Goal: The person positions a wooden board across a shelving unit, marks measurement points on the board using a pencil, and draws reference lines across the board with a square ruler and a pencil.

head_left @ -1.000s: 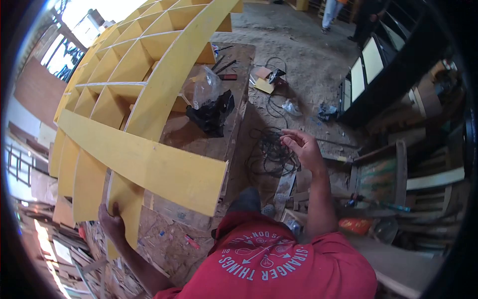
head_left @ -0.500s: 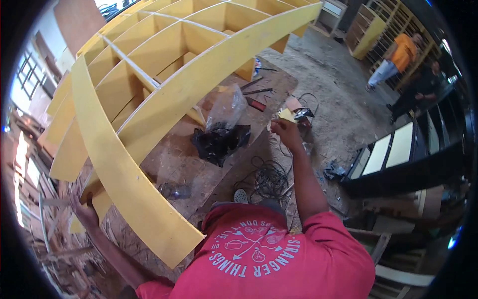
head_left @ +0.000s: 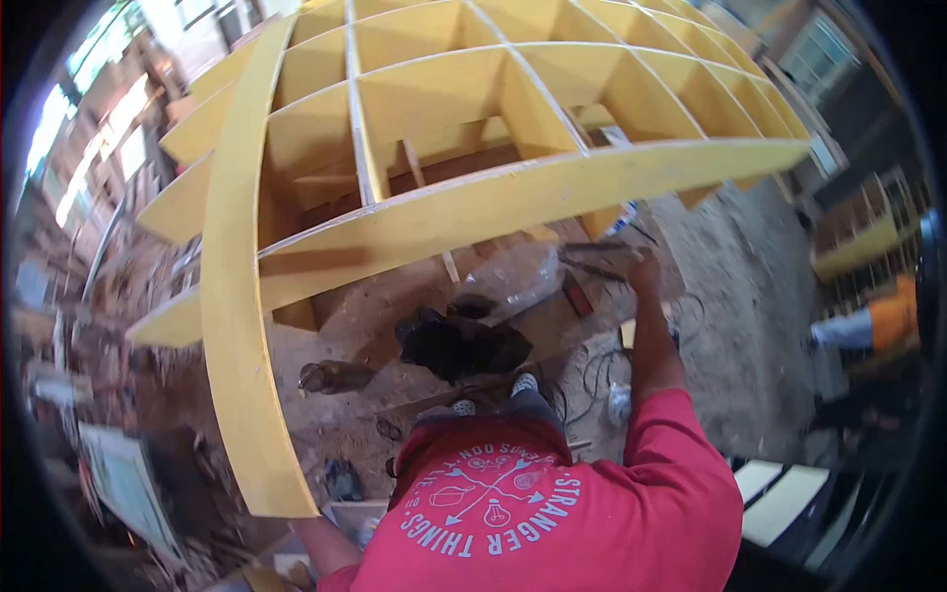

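Yellow lattice frame (head_left: 552, 185): spans left of and beyond the right hand (head_left: 642, 266), over the bench (head_left: 365, 326). Long axis looks crosswise; tapered tip points right, past the grip. Arm goes around the near panel, likely for clear reach. Grip is at the dark strips (head_left: 594, 268); blur, can't tell if closed on them. Red item (head_left: 577, 295) just nearer, black bag (head_left: 459, 345) left of grip. Left hand hidden, state unknown.
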The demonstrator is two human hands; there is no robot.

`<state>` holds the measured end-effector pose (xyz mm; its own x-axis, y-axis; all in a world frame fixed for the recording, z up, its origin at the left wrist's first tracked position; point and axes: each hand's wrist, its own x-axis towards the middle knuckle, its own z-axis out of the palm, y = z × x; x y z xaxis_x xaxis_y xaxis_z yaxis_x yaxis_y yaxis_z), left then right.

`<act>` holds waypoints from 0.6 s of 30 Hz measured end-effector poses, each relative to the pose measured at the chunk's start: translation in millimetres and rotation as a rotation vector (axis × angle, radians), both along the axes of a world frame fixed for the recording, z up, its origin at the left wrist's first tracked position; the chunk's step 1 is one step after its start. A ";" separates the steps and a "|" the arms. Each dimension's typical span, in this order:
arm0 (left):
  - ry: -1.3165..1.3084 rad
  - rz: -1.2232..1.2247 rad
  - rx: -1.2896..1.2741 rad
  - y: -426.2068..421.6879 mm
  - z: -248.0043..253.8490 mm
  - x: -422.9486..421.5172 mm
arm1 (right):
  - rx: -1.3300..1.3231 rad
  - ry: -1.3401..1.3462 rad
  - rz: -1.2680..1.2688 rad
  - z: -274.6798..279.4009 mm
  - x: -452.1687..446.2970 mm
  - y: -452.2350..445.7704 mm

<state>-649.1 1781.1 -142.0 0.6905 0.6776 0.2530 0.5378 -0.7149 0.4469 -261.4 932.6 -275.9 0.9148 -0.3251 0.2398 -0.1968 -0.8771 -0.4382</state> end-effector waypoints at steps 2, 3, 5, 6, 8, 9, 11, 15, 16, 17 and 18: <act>0.140 0.091 -0.167 -35.8 -26.1 -34.7 | -0.189 -0.026 -0.031 -27.8 34.6 -31.1; 0.200 0.099 -0.209 -60.0 -30.4 -47.8 | -0.162 -0.010 0.046 -23.6 46.6 -36.6; 0.290 0.006 -0.155 -109.2 -22.7 -63.2 | -0.063 0.057 0.124 12.8 56.0 -37.7; 0.340 -0.043 -0.134 -134.0 -17.0 -69.2 | 0.007 0.115 0.126 32.2 55.9 -28.7; 0.360 0.013 -0.197 -170.5 -19.1 -87.8 | -0.148 0.231 0.055 39.7 63.6 -25.4; 0.373 0.029 -0.230 -183.8 -22.8 -97.4 | -0.232 0.289 0.009 37.2 68.0 -24.2; 0.429 0.091 -0.274 -201.2 -26.4 -115.3 | -0.356 0.218 0.038 20.0 80.2 -33.9; 0.453 0.129 -0.343 -223.4 -9.7 -123.6 | -0.361 0.036 0.238 18.5 61.5 -45.8; 0.466 0.132 -0.360 -221.1 -10.5 -129.2 | -0.285 0.056 0.188 19.4 57.0 -44.4; 0.472 0.145 -0.376 -217.9 -13.1 -134.1 | -0.204 0.012 0.128 21.0 47.4 -40.7; 0.472 0.161 -0.393 -214.5 -11.7 -135.3 | -0.121 -0.035 0.068 22.5 38.6 -33.3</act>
